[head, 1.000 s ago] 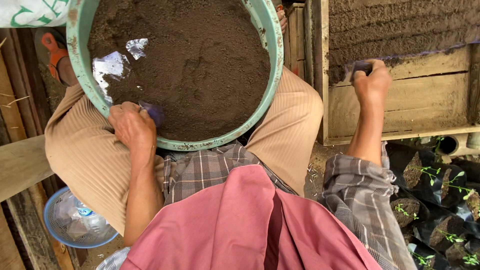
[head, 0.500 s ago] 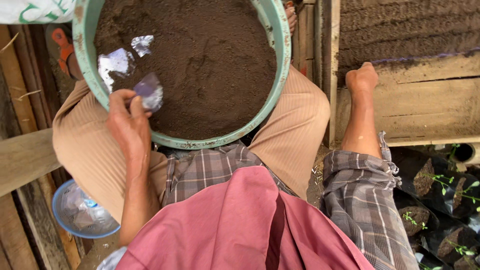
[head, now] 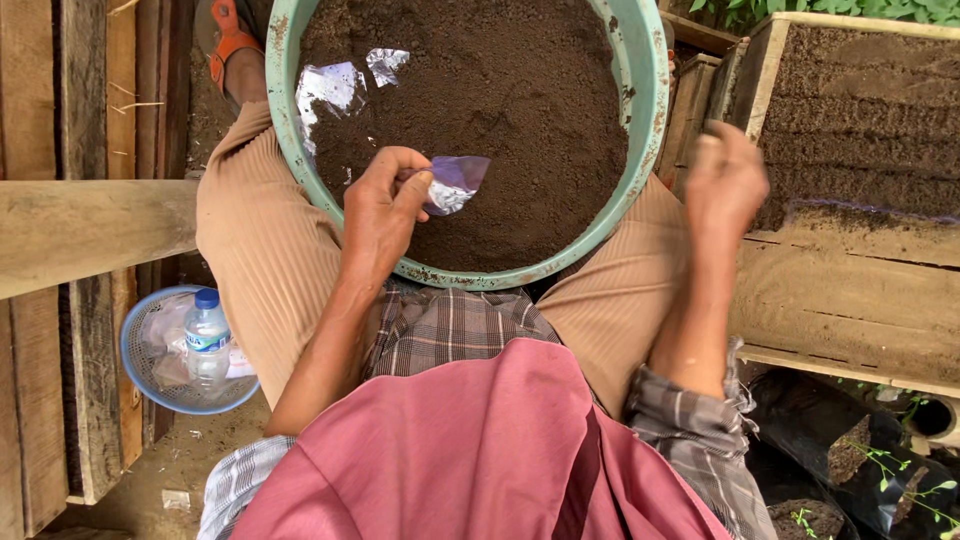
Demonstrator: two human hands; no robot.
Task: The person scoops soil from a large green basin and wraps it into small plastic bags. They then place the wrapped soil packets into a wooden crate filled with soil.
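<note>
R hand (head: 725, 185) off crate, bag (head: 455, 183) lifted

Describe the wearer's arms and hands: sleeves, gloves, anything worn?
Both hands are bare, with no gloves, rings or watch visible on the left hand or the motion-blurred right hand. The grey plaid shirt sleeves are rolled up near the elbows, leaving the forearms uncovered.

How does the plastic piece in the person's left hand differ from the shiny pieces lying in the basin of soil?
The plastic piece is pinched in the left hand, lifted above the soil near the basin front; the two loose pieces lie flat on the soil at the far left, untouched. The held piece looks purplish and crumpled; the loose ones look silvery and flatter. All are thin, glossy plastic.
</note>
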